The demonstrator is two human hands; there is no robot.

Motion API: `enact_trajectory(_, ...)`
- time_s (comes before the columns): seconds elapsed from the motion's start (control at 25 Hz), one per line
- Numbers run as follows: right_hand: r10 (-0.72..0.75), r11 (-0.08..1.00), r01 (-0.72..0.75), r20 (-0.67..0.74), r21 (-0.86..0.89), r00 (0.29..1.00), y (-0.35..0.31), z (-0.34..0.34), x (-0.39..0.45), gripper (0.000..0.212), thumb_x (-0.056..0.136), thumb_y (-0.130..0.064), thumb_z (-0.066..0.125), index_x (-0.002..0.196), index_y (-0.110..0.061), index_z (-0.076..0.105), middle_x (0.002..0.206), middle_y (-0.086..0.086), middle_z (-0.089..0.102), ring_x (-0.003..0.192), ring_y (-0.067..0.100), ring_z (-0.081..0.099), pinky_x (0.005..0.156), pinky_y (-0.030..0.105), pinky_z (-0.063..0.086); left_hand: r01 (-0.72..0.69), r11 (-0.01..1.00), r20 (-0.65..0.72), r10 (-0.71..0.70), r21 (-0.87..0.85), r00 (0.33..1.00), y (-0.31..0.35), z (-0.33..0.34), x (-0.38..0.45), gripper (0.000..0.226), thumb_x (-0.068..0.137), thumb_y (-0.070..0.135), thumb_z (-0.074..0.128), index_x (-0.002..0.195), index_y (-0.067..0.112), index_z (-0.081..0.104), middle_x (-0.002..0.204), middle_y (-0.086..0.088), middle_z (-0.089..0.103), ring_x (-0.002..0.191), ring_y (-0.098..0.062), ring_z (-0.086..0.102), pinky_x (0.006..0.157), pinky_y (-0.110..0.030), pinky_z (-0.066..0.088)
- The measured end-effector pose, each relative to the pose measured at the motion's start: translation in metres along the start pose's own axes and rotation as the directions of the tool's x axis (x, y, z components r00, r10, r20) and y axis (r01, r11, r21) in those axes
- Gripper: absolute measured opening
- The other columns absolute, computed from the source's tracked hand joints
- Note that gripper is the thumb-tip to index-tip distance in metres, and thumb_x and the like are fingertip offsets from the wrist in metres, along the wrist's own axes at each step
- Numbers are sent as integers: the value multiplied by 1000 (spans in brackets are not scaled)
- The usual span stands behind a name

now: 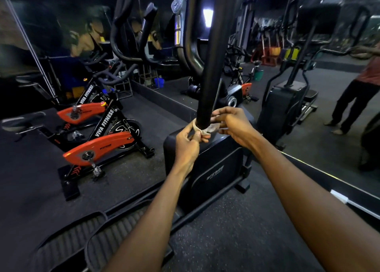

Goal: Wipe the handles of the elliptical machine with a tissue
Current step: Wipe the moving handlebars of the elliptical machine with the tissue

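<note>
A thick black handle bar [211,52] of the elliptical machine rises from the machine's black housing [207,169] in the middle of the view. A crumpled white tissue [207,129] is wrapped around the bar's lower end, just above the housing. My left hand [188,142] pinches the tissue's left end. My right hand [234,123] holds its right end against the bar. Both arms reach forward from the bottom of the frame. More curved black handles [185,52] stand behind the bar.
Two orange and black spin bikes [98,146] stand at the left on dark rubber flooring. The elliptical's ribbed foot pedal [88,236] lies at the lower left. A mirror wall [308,45] ahead and at the right reflects gym equipment and a standing person [357,91].
</note>
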State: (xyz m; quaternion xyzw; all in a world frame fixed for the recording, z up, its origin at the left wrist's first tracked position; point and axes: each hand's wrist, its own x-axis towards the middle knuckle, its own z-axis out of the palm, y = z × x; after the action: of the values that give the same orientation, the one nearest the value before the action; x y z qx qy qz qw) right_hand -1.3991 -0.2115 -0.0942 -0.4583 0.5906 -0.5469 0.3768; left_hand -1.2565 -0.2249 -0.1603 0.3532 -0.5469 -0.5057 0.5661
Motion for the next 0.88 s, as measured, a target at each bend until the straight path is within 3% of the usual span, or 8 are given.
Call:
enact_trajectory(0.2, 1, 1000, 3, -136, 29, 991, -5, 13, -14, 30, 91, 6, 42, 103, -5, 67, 84, 8, 66, 63, 13, 62, 51, 23, 49, -82, 997, 49, 81, 2, 995, 32, -1, 3, 42, 94, -4, 55, 133, 10, 57, 114, -6, 71, 102, -14, 70, 89, -28, 56)
enact_trajectory(0.32, -14, 996, 35, -252, 79, 968, -7, 26, -27, 25, 94, 4, 43, 99, -6, 66, 79, 6, 66, 55, 8, 62, 44, 19, 45, -17, 1000, 83, 17, -7, 996, 43, -7, 6, 25, 94, -2, 56, 108, 15, 68, 91, 3, 74, 80, 0, 70, 72, -18, 55)
enact_trajectory(0.4, -72, 993, 97, -328, 63, 942, -4, 37, -36, 15, 96, -6, 51, 95, -9, 66, 74, 3, 66, 54, 9, 61, 47, 22, 45, -19, 1000, 91, 17, 21, 996, 52, -9, 9, 23, 94, -3, 57, 98, 15, 71, 83, 6, 72, 69, 4, 67, 64, -12, 51)
enact_trajectory(0.52, -277, 959, 275, -418, -66, 865, -16, 48, -45, 12, 92, -22, 63, 103, -16, 63, 82, 6, 67, 69, 15, 63, 63, 33, 49, -62, 996, 55, 59, 58, 997, 72, -6, 28, 25, 89, 6, 66, 114, 8, 70, 98, -4, 75, 88, -10, 71, 82, -26, 56)
enact_trajectory(0.6, -505, 855, 383, -398, -350, 766, -27, 55, -53, 32, 87, -18, 67, 118, -18, 58, 98, 7, 60, 83, 11, 59, 75, 25, 50, -21, 996, 39, 18, 84, 999, 82, -7, 35, 28, 85, 11, 72, 113, 7, 71, 99, -8, 76, 89, -16, 72, 84, -31, 58)
enact_trajectory(0.68, -669, 646, 397, -233, -651, 706, -23, 62, -62, 39, 87, -9, 64, 124, -17, 57, 106, 4, 48, 86, 10, 52, 77, 19, 46, 98, 995, 92, -97, -9, 991, 79, -15, 32, 23, 85, 17, 75, 103, 2, 72, 84, -8, 75, 68, -17, 69, 64, -29, 59)
enact_trajectory(0.8, -720, 441, 400, -50, -804, 693, -14, 66, -64, 28, 91, -9, 59, 118, -14, 63, 99, 8, 51, 81, 21, 56, 74, 35, 53, 233, 964, 185, -208, -125, 960, 74, -31, 28, 17, 93, 18, 66, 100, 3, 72, 74, -8, 68, 55, -14, 58, 46, -24, 50)
enact_trajectory(0.88, -769, 420, 342, -129, -841, 627, -43, 62, -53, 22, 92, -16, 56, 112, -15, 65, 95, 9, 57, 77, 27, 59, 68, 45, 54, 250, 949, 203, -211, -192, 956, 75, -38, 33, 16, 97, 15, 59, 106, 6, 70, 85, -10, 70, 58, -14, 58, 47, -23, 49)
